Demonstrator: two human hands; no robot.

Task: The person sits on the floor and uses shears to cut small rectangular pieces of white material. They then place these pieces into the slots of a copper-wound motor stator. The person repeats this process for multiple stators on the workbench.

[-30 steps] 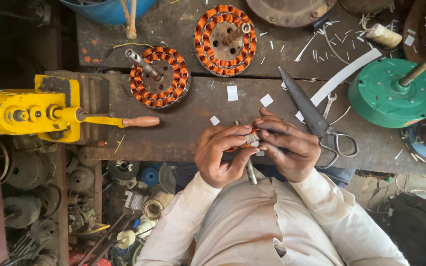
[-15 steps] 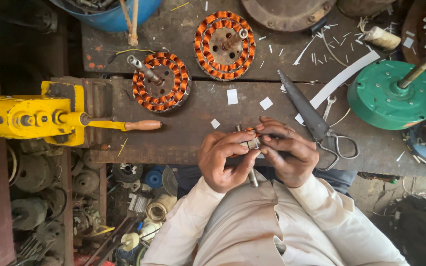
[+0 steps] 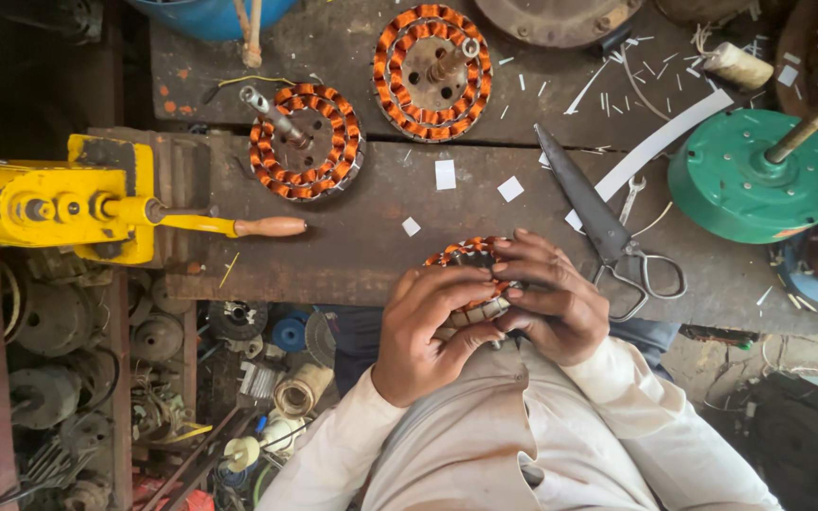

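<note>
"Gripping something round down at the near edge of the workbench (image 3: 352,255) — both hands are on it. Can you see what it is?"

"Only part of it. It's a coil ring (image 3: 466,257) with orange windings, like the two lying further back, but the fingers cover most of it. Just its far arc shows."

"And the left hand (image 3: 428,326)?"

"Curled over the ring's near side, fingers bent and closed on it, thumb tucked below. The right hand (image 3: 551,303) is wrapped over the other side, fingers folded across the top. Whether anything small sits between the fingertips, I can't tell."

"What's around them?"

"Big scissors (image 3: 608,227) just to the right, blades shut, lying beside a white strip (image 3: 660,142). Small white paper scraps (image 3: 444,174) dot the wood. One coil ring with a shaft (image 3: 305,142) sits behind, another (image 3: 433,71) beyond that. A yellow tool (image 3: 59,203) with a wooden handle runs off the left edge, and a green disc (image 3: 759,180) stands on the right. The clutter under the bench is too dark to sort out."
</note>
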